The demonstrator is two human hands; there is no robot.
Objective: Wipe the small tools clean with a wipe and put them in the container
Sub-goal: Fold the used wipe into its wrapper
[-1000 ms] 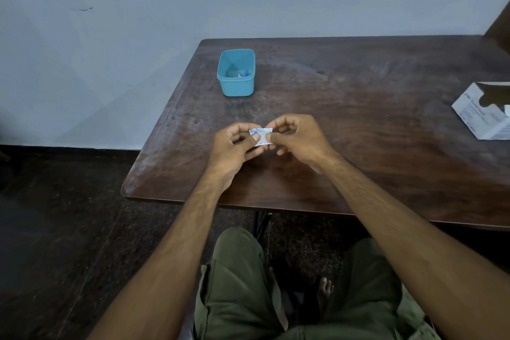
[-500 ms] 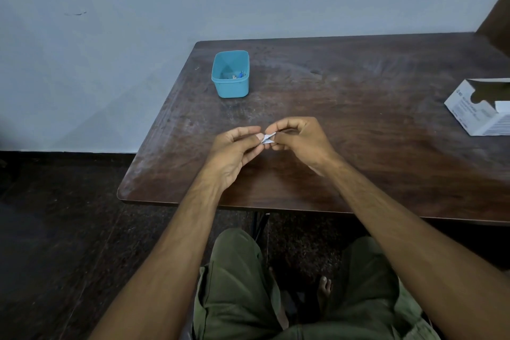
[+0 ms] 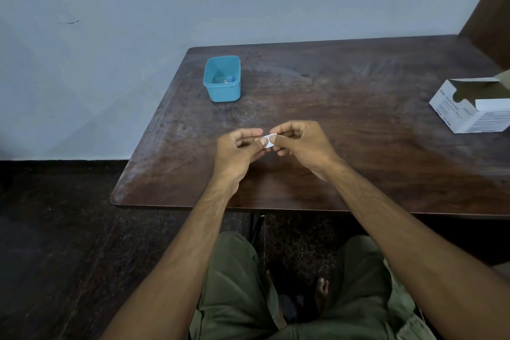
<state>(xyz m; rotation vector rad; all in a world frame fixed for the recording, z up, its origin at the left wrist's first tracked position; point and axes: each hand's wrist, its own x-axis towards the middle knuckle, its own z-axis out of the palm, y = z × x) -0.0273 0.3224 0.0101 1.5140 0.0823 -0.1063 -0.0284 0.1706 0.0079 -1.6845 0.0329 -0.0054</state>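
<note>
Compared with a second earlier, the little white wipe packet (image 3: 270, 141) showed way less face, more edge-on between the fingers, so the person was probably twisting or tearing it open. Wiping hadn't started yet, by the look of it. The left hand (image 3: 239, 148) pinched one end and the right hand (image 3: 299, 143) pinched the other, both clamped on it just above the worktop (image 3: 345, 107). The packet looked like thin, crinkly foil-paper with faint print. The worktop was dark scuffed wood with a rounded corner. The teal plastic container (image 3: 222, 91), a rounded rectangle, sat well apart toward the far left, with a few small tools (image 3: 228, 80) already inside. An open white cardboard box (image 3: 469, 107) sat far right.
</note>
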